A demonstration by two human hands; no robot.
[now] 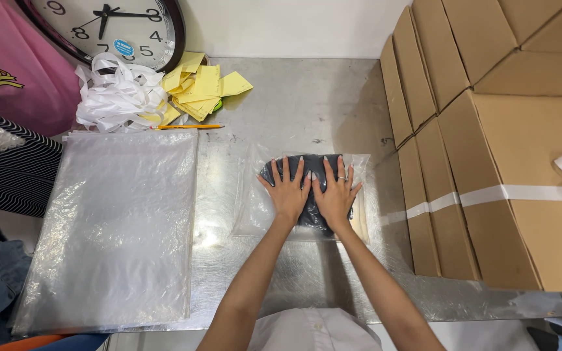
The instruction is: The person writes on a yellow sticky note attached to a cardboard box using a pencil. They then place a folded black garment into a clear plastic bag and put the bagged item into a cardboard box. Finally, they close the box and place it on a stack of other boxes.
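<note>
My left hand (287, 190) and my right hand (336, 194) lie flat side by side, fingers spread, pressing down on a dark folded garment (312, 214) inside a clear plastic bag (248, 208). The bag rests on a metal table (307, 104) in the middle of the head view. A ring shows on one finger of my right hand. Most of the garment is hidden under my palms.
A thick stack of clear plastic bags (115, 227) lies left. Behind it sit white straps (115, 94), yellow paper slips (200, 88), an orange pencil (187, 127) and a wall clock (108, 26). Cardboard boxes (489, 149) crowd the right. A striped sleeve (8, 172) is at far left.
</note>
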